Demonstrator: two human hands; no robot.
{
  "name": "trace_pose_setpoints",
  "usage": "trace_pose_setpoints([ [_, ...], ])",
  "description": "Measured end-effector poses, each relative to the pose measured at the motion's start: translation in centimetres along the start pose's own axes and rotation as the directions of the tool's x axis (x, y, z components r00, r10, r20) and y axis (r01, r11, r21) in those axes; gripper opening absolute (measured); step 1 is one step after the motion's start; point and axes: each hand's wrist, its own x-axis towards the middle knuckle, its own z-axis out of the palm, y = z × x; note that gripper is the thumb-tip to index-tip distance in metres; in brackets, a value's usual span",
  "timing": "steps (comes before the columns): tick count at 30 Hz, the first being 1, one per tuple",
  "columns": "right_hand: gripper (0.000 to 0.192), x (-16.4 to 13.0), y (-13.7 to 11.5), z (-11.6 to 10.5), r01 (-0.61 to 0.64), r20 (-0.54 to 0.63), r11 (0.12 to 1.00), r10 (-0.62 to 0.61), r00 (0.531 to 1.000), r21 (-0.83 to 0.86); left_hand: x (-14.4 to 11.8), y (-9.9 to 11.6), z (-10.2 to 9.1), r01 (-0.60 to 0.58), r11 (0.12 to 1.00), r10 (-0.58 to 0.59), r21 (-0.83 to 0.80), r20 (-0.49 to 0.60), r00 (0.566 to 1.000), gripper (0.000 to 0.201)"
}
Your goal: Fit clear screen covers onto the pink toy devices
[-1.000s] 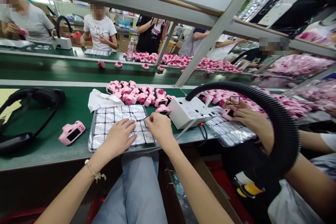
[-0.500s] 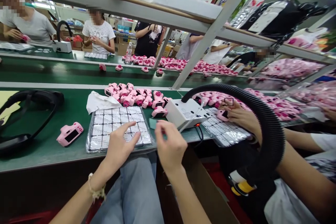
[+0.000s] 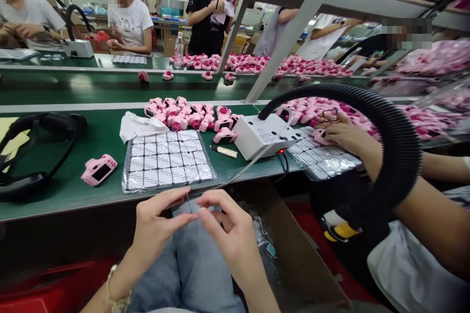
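My left hand (image 3: 157,217) pinches a thin flat piece (image 3: 189,202) by its edges between thumb and fingertips, above my lap. The piece stands edge-on, so its face is hidden. Close against it, my right hand (image 3: 231,225) has its thumb and forefinger pressed together; what they grip is too small to make out. A thin grey tube (image 3: 244,170) runs from the white box (image 3: 262,134) towards my right hand, its end out of sight. Just beyond both hands lies a clear-wrapped tray of white labelled squares (image 3: 167,161) on the green bench (image 3: 99,200).
Left are a pink toy camera (image 3: 99,169) and a black headset (image 3: 40,156). Behind the tray lie a white cloth (image 3: 139,127) and piled pink cameras (image 3: 191,116). A black hose (image 3: 400,156) arches on the right, near a co-worker's hand (image 3: 345,134). An open carton (image 3: 301,264) stands below.
My hands have drawn together and lower, away from the tray, with the thin piece now in my left. The teal piece near my right hand has left the bench. The view has tilted down.
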Motion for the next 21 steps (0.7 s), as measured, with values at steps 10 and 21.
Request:
trace_pose_setpoints([
  [10, 0.03, -1.6, 0.2, -1.2, -0.257, 0.214, 0.946, 0.214, 0.953, 0.196, -0.8, 2.4, -1.3, -0.555, 0.8, 0.485, 0.228, 0.298, 0.822, 0.042],
  [21, 0.041, -2.9, 0.8, -1.7, -0.453, 0.37, 0.754, 0.296, 0.881, 0.475, -1.7, 2.7, -0.3, -0.459, 0.869, 0.393, 0.185, 0.307, 0.867, 0.044],
])
